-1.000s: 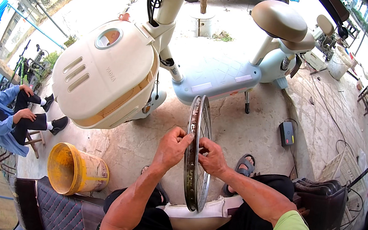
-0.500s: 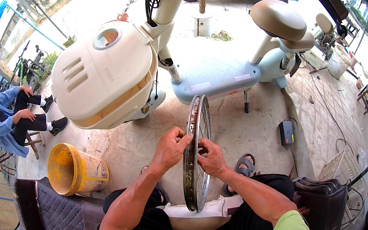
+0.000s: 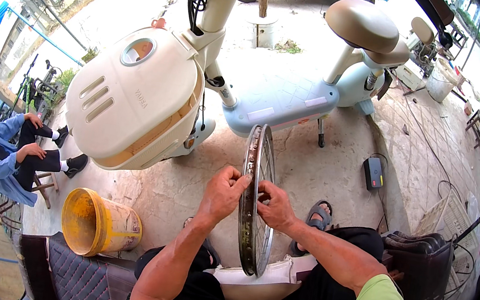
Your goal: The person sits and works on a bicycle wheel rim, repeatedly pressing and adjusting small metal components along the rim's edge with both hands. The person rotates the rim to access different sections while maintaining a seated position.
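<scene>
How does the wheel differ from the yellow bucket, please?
The wheel is a spoked ring; the bucket is a deep container. The wheel looks brownish and silvery; the bucket, mainly yellow. The left hand and right hand hold the wheel; nobody holds the bucket. Both are round.

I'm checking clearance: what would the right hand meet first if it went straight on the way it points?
The right hand would most likely meet the wheel rim first, immediately to its left; whether they touch is unclear.
</scene>
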### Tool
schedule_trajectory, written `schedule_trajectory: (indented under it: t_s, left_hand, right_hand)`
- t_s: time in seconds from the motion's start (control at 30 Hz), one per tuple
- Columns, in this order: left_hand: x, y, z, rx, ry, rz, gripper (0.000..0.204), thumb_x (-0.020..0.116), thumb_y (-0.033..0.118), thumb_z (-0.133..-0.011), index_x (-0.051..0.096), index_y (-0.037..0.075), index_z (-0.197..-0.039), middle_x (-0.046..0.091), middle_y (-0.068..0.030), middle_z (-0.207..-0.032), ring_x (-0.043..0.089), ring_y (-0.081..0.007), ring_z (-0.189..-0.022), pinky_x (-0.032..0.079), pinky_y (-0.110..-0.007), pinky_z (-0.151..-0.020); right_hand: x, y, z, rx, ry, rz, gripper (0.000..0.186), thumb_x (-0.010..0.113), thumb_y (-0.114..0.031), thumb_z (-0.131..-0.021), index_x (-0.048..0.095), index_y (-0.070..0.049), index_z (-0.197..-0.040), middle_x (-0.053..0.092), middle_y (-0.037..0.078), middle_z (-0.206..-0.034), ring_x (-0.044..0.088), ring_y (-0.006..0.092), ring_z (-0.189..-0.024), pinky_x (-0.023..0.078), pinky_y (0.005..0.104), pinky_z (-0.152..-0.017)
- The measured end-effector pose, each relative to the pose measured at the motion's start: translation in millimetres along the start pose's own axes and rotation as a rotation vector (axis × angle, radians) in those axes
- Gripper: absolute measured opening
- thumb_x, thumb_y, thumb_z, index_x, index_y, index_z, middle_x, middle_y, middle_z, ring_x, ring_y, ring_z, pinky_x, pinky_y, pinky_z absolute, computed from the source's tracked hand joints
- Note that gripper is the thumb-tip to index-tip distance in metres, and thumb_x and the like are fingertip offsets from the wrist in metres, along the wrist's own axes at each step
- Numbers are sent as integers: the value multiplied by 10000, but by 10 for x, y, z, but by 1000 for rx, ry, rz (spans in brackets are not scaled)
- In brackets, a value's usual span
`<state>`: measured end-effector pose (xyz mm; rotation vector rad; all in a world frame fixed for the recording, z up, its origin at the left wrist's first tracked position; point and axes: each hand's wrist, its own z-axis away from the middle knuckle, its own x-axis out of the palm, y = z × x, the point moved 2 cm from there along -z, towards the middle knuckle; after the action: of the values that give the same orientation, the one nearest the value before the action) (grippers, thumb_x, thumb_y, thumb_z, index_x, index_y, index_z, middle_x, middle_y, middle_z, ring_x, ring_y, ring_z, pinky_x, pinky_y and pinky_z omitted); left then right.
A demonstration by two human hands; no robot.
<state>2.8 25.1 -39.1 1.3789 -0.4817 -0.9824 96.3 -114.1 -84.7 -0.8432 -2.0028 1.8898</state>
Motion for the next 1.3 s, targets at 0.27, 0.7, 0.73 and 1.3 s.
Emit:
schedule_trajectory:
  t_s: [0.27, 0.7, 0.73, 1.3]
  left_hand:
    - [-4, -30, -9, 3, -2, 28, 268, 671, 252, -975, 584, 3, -923, 615, -5, -695, 504, -46, -624, 422, -249, -555]
    - [1, -27, -5, -13, -12, 40, 272, 667, 256, -975, 592, 2, -911, 625, -11, -702, 515, -54, -635, 427, -264, -558]
    - [-5, -29, -5, -13, -7, 39, 273, 668, 256, -974, 592, 2, -911, 626, -12, -703, 516, -55, -636, 428, -266, -559]
    - [2, -4, -4, -4, -9, 21, 272, 657, 252, -981, 586, -1, -912, 627, -18, -701, 512, -55, -626, 425, -263, -557]
  right_hand:
    - [-9, 0, 0, -58, 2, 10, 185, 690, -36, -864, 671, -1, -1045, 684, 110, -938, 674, 197, -792, 561, 313, -698]
    - [-7, 54, 0, -77, 5, -1, 181, 699, -33, -860, 664, 5, -1034, 676, 115, -950, 675, 201, -809, 559, 314, -694]
    - [-7, 37, 0, -81, 2, 5, 180, 701, -34, -859, 664, 5, -1031, 675, 114, -947, 675, 198, -808, 559, 313, -691]
    - [-23, -11, 3, -96, -22, 23, 217, 672, 0, -859, 654, -3, -1075, 675, 119, -976, 679, 231, -817, 569, 315, -698]
